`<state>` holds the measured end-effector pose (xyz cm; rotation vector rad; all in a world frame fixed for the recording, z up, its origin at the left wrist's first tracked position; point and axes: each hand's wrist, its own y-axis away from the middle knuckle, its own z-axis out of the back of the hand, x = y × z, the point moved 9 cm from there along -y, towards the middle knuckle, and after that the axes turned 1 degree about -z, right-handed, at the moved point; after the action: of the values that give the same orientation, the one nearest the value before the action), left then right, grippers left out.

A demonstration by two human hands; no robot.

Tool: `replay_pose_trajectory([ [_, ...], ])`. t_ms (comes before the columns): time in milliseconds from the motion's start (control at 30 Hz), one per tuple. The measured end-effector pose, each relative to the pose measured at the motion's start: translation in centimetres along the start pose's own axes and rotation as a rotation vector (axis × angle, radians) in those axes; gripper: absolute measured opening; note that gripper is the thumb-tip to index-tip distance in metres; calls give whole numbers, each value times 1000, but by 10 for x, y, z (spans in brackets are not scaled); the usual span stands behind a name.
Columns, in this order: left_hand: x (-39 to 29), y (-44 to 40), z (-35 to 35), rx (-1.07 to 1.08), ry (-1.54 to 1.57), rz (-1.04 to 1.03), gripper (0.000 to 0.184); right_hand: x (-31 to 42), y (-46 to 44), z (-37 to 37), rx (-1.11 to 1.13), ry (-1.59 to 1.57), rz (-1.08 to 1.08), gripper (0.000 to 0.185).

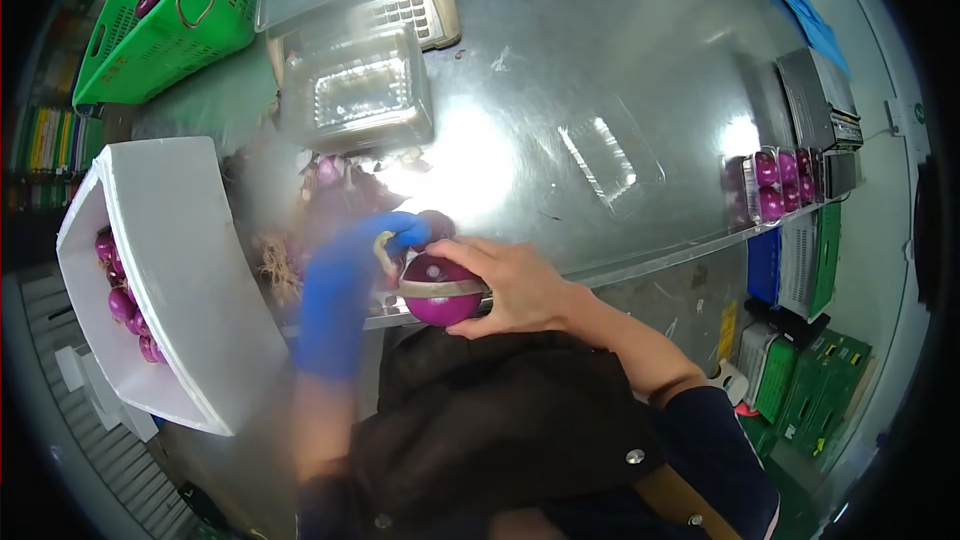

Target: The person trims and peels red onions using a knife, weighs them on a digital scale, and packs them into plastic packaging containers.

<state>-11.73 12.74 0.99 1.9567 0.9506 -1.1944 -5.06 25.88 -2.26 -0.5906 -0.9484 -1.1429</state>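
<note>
A dark apron (500, 410) is nearest; above it, at the edge of the table (600, 70), the right hand (508, 282) is clamped on an onion (440, 310). The blurred, gloved left hand (375, 237) is just beside it, grip impossible to tell. Beyond: peelings (330, 171), tub (360, 90), scale (410, 15).

Tbl (530, 60) glare; L hand (365, 248) blurred; edges warped.

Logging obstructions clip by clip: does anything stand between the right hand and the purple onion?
Nothing visible blocks it: the right hand grips the purple onion directly, touching its upper and lower edges. A pale strip crosses the onion's face toward the hand; whether it runs underneath is hidden.
</note>
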Motion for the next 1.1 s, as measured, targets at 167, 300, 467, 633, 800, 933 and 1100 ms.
replay_pose_trajectory([
  [167, 7, -6, 48, -396, -155, 4, 21, -14, 22, 9, -9, 23, -60, 83],
  [300, 3, 5, 102, -492, -1051, -201, 46, -50, 56, 69, -306, 92, -203, 84],
  [467, 24, 34, 109, -496, -536, 95, 48, -128, 112, 164, -687, 392, -655, 76],
  [633, 22, 38, 83, -339, -666, 35, 45, -169, 125, 168, -579, 579, -838, 74],
  [800, -15, 60, 70, -349, -715, 53, 41, -170, 128, 153, -533, 581, -860, 69],
  [933, -83, 95, 85, -427, -730, -147, 32, -165, 120, 160, -692, 690, -620, 55],
  [1100, -201, 184, 152, -992, -846, -363, 33, -107, 39, 119, -647, 186, -434, 26],
])
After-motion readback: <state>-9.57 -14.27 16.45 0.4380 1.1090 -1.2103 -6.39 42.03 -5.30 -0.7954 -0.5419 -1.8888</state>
